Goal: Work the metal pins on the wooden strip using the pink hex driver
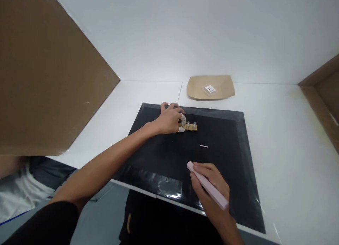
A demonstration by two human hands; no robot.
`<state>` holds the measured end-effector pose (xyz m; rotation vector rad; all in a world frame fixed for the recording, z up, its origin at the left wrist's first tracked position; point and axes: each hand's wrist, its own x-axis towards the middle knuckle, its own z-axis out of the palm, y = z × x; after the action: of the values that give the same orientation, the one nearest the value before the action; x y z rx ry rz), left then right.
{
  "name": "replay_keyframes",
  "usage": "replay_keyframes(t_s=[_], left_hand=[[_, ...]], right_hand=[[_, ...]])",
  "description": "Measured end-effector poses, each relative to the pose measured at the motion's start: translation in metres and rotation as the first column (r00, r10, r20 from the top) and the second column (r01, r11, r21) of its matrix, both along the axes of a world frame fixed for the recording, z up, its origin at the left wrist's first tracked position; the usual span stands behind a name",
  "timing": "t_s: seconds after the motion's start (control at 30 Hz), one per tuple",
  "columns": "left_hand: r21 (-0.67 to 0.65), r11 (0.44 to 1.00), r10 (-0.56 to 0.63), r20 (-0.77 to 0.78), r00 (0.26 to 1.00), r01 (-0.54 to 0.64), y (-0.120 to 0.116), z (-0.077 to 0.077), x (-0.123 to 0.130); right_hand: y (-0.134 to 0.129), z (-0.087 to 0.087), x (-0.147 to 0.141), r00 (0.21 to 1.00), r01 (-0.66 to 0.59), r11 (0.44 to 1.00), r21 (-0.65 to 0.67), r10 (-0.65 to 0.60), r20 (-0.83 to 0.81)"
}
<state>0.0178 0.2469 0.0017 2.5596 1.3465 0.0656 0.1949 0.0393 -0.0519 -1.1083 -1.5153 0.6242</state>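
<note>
1. Closest in, the right hand (212, 188) sits low over the near part of the black mat (227, 160), its fingers (205, 166) curled shut around a long pale pink bar (208, 185) that runs diagonally across the hand.
2. Just beyond it, a small white strip (204, 146) lies alone on the mat, apart from both hands.
3. Further out, the left hand (169, 119) stretches across the mat, with white caps on at least 2 of its fingers (182, 118), which pinch the left end of a little wooden block (191, 127).
4. That block lies flat near the mat's middle, with 2 small silvery studs (191, 124) standing on it.
5. The mat lies on the white desk (286, 139).
6. Farthest back, a tan paper pouch (210, 87) with a white label (210, 89) rests on the desk near the wall.
</note>
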Motion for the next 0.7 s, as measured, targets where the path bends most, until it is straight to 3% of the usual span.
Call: replay_keyframes(t_s=[0.4, 0.7], left_hand=[[-0.01, 1.0, 0.017, -0.001, 1.0, -0.017, -0.008, 0.011, -0.01], [0.048, 0.992, 0.11, 0.055, 0.992, -0.113, -0.015, -0.001, -0.01]], right_hand=[[-0.001, -0.001, 0.0, 0.998, -0.03, 1.0, -0.008, 0.03, -0.047], [-0.001, -0.001, 0.001, 1.0, -0.008, 0.999, 0.035, 0.009, -0.016]])
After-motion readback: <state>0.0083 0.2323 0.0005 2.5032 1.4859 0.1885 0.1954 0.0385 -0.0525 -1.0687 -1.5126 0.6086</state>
